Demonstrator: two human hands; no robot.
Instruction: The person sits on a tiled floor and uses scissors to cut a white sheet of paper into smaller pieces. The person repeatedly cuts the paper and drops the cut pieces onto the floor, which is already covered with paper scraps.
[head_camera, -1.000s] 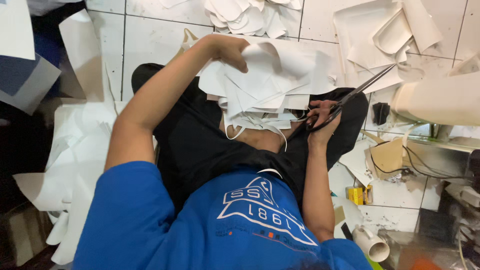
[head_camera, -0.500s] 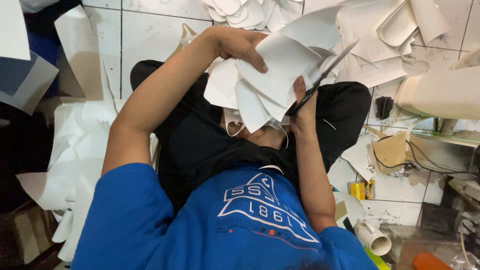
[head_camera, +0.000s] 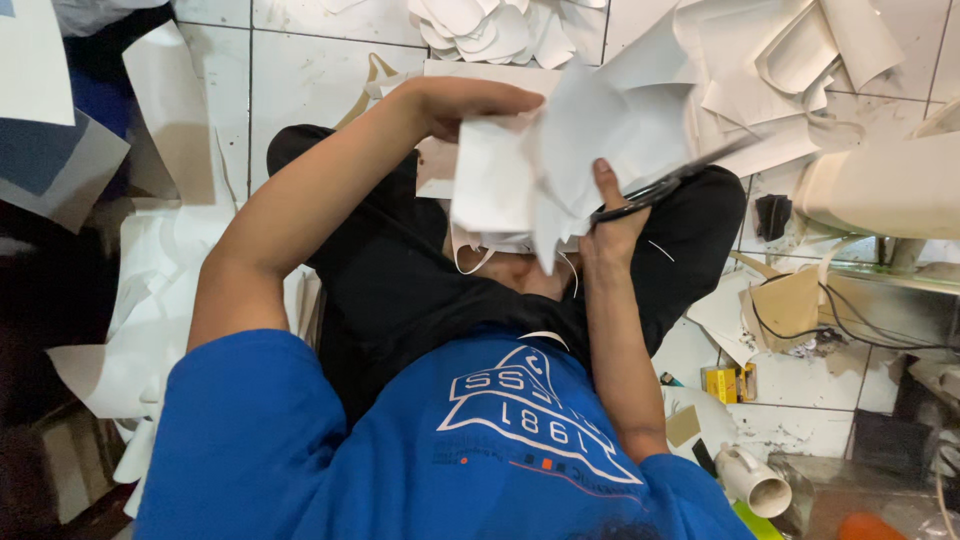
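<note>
Head view: the left hand (head_camera: 470, 100) has its fingers closed over the top edge of a sheaf of white sheets (head_camera: 560, 170), raised above the lap. The right hand (head_camera: 610, 225) grips one pair of black scissors (head_camera: 665, 185), fingers closed in the loops, blades against the sheaf. The sheets look light, thin and floppy, likely to crease or slip; hold them near the cut line. Sheet count: cannot tell. Cut white pieces (head_camera: 480, 25) are heaped on the tiled floor (head_camera: 320, 50).
</note>
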